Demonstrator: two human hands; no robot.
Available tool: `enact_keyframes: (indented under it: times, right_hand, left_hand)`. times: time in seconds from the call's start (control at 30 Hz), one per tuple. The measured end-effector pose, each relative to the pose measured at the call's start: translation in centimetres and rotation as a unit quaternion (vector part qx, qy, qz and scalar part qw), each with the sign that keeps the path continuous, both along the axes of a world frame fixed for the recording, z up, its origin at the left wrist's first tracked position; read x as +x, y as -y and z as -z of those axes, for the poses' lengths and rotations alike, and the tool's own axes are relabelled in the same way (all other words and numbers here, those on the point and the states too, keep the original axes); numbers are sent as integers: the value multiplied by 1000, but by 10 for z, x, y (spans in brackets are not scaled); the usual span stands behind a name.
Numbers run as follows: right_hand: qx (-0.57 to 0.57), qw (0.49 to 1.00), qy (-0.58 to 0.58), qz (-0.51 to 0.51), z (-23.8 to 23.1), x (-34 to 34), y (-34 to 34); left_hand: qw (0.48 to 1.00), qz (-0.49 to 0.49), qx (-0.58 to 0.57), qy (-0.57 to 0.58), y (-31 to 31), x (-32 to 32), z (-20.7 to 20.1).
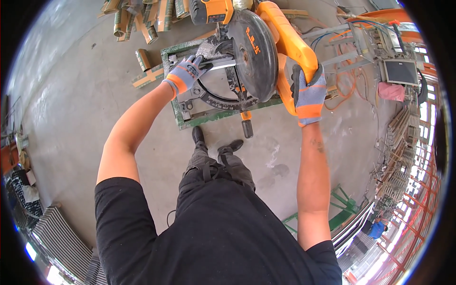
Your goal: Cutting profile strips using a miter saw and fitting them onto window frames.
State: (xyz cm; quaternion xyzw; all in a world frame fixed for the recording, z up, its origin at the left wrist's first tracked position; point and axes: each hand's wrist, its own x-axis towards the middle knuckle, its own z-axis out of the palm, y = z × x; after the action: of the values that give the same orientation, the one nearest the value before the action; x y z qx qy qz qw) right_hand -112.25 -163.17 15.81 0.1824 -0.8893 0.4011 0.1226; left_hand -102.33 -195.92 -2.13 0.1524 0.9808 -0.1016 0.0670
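Note:
A miter saw with a black blade guard (256,54) and an orange arm stands on a green metal frame (169,102). My right hand (309,92), in a grey and orange glove, is closed around the saw's orange handle (297,43). On the saw's left side, my left hand (186,74), gloved the same way, holds a silvery metal bar (222,63) against the saw bed; the fingers partly cover the bar's end. A curved black scale (223,101) and a front knob (247,128) lie below the guard, whose bulk hides the blade.
Cardboard-wrapped bundles (156,19) lie on the floor at the far left of the saw. To the right are a metal rack (351,50), orange hoses (354,85) and a monitor (400,72). A green stand (344,209) is behind my right arm. Someone in blue (377,230) is at far right.

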Motion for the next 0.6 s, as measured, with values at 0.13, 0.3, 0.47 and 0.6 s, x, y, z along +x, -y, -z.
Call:
enact_keyframes:
  times: [0.13,0.3,0.47,0.6]
  right_hand:
    - [10,1000,16,14,-11,7,6]
    - [25,999,30,23,-29,2,13]
    - [-3,999,51,17,-33,2,18]
    - [-14,998,51,15,-31,1,15]
  left_hand:
    - [1000,-4,15,-10,1,1,3]
    - [998,-11,59,-11,-3,1,-10]
    - [996,-44,77,24,-4,0,-14]
    - [998,-12,17,51,-6,-2,-22]
